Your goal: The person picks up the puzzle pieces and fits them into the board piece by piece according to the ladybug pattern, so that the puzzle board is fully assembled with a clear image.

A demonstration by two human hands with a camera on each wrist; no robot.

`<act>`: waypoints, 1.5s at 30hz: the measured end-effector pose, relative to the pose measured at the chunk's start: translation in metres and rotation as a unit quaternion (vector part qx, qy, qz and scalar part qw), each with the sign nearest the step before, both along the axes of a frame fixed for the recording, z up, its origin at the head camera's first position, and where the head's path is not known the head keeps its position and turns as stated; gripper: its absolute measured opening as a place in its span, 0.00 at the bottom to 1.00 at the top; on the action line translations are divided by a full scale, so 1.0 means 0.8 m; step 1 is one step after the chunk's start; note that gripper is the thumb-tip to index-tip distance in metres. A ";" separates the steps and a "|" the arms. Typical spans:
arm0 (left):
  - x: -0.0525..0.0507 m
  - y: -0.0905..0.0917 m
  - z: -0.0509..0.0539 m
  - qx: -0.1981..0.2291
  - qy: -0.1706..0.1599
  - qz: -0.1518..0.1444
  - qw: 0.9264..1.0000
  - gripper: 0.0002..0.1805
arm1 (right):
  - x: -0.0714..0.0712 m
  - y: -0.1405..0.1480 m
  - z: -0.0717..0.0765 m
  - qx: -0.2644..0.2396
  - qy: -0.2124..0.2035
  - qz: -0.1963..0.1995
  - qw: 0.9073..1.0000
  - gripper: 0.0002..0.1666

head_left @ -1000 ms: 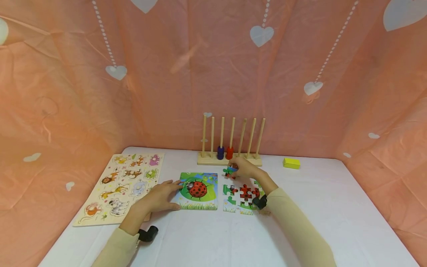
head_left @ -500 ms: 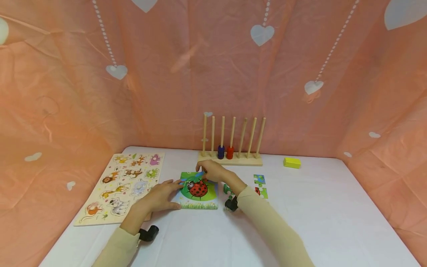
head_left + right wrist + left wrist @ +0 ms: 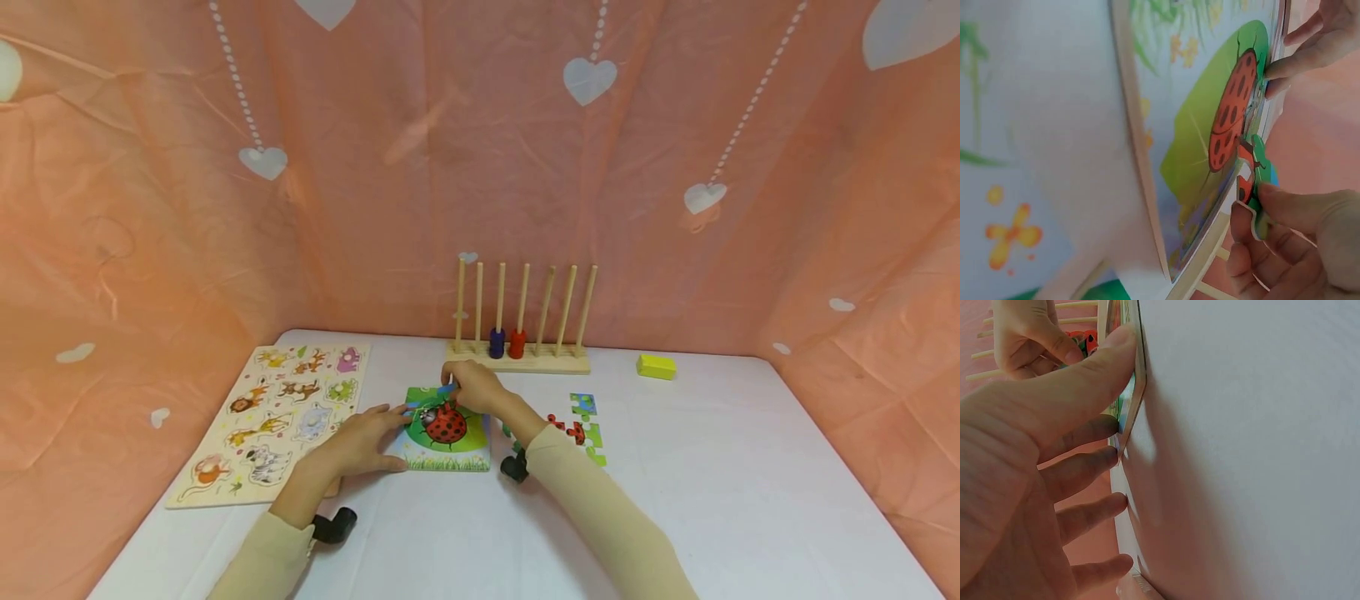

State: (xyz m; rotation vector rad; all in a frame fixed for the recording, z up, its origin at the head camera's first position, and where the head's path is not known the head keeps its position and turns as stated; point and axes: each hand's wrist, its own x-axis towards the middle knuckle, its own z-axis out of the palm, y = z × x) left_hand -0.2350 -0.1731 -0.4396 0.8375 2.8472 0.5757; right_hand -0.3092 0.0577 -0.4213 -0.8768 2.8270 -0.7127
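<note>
A square ladybug picture board (image 3: 450,458) lies flat on the white table. My left hand (image 3: 356,442) rests at its left side, fingers spread and fairly straight, thumb and fingertips touching the edge. Above the board's upper part, my right hand (image 3: 480,389) pinches a jigsaw puzzle piece (image 3: 1264,164) between thumb and fingers. The right wrist view shows the piece is green with red and black, tilted over the ladybug picture. More loose puzzle pieces (image 3: 592,435) lie right of the board, partly hidden by my right forearm.
A wooden animal peg puzzle (image 3: 247,408) lies on the left. Behind the ladybug board stands a wooden rack (image 3: 551,364) of upright pegs, holding a purple bead (image 3: 497,343) and a red bead (image 3: 517,343). A yellow block (image 3: 656,367) sits at back right.
My right hand has carried the puzzle piece left from the loose pieces to above the ladybug board, then stayed there with a slight shift. My left hand has kept its place.
</note>
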 end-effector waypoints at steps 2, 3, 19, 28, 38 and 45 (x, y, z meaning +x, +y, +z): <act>0.001 0.000 0.000 0.000 -0.001 0.001 1.000 0.39 | -0.001 -0.001 -0.003 0.004 0.003 -0.004 1.000 0.10; 0.001 0.000 0.000 0.000 -0.002 0.002 1.000 0.39 | -0.001 -0.002 -0.004 0.008 0.006 -0.006 1.000 0.11; 0.000 0.000 0.000 0.002 0.000 -0.004 1.000 0.39 | 0.006 -0.015 -0.003 0.137 0.076 -0.035 0.987 0.10; -0.003 -0.001 -0.003 0.001 0.007 -0.010 1.000 0.39 | 0.004 -0.021 -0.009 0.165 0.093 -0.034 0.981 0.11; -0.003 -0.001 -0.002 0.001 0.008 -0.015 1.000 0.38 | 0.004 -0.027 -0.012 0.188 0.104 -0.033 0.976 0.13; -0.003 -0.002 -0.003 0.000 0.007 -0.011 1.000 0.39 | 0.005 -0.029 -0.013 0.187 0.113 -0.035 0.975 0.13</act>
